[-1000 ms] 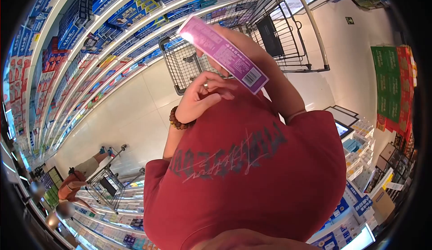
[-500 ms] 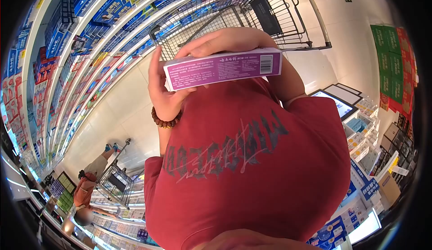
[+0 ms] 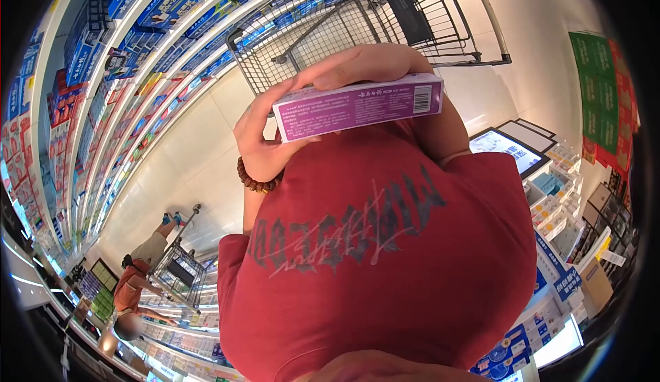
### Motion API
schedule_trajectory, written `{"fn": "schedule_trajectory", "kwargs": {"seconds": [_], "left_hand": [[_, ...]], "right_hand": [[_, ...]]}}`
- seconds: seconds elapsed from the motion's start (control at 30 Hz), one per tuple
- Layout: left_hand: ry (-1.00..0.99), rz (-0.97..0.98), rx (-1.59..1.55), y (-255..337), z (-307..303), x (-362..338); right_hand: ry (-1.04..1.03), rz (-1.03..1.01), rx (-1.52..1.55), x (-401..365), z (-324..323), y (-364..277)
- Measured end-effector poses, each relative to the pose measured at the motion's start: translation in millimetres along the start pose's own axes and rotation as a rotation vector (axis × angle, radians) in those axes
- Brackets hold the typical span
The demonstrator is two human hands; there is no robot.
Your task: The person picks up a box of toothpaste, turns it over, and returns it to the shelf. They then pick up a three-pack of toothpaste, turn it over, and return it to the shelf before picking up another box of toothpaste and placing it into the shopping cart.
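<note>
A long purple and white box (image 3: 361, 110) with printed text and a barcode is held up in front of the red shirt. Around its left end are the fingers of my left hand (image 3: 260, 124), with a brown bead bracelet on that wrist. My right hand (image 3: 368, 64) reaches in from the right and lies bent along the box's top edge, its fingertips close to those of my left hand. Parts of both hands are hidden behind the box.
A wire shopping cart (image 3: 323, 35) stands just beyond my hands. Shelves of boxed goods (image 3: 148, 42) curve along the left. Another person (image 3: 130, 289) is beside a second cart (image 3: 180, 272) at the lower left. A lit screen (image 3: 505, 150) and display goods are at the right.
The box and both hands have shifted a little to the right in view. My left hand's raised finger has folded in toward the box. The other person's arm has moved toward their cart.
</note>
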State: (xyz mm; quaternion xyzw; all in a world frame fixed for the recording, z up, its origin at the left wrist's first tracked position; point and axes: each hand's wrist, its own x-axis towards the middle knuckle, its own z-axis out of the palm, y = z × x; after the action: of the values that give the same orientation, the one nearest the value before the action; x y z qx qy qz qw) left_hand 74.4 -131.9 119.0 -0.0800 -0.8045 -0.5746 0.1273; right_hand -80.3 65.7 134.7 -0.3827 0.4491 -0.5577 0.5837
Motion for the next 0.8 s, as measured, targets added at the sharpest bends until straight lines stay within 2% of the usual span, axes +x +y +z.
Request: {"fn": "schedule_trajectory", "kwargs": {"seconds": [0.07, 0.27, 0.37, 0.8], "left_hand": [[-0.052, 0.038, 0.037, -3.0, -2.0, 1.4], [-0.065, 0.078, 0.053, -6.2, -3.4, -2.5], [-0.074, 0.019, 0.077, -3.1, -5.7, -2.1], [-0.023, -0.019, 0.043, 1.0, -2.9, -4.6]], "right_hand": [[0.012, 0.036, 0.078, -0.3, 1.0, 7.2], [0.017, 0.030, 0.045, -3.2, 5.4, 7.2], [0.017, 0.047, 0.072, -0.9, 5.2, 12.4], [0.062, 0.043, 0.082, -1.8, 10.3, 20.7]]}}
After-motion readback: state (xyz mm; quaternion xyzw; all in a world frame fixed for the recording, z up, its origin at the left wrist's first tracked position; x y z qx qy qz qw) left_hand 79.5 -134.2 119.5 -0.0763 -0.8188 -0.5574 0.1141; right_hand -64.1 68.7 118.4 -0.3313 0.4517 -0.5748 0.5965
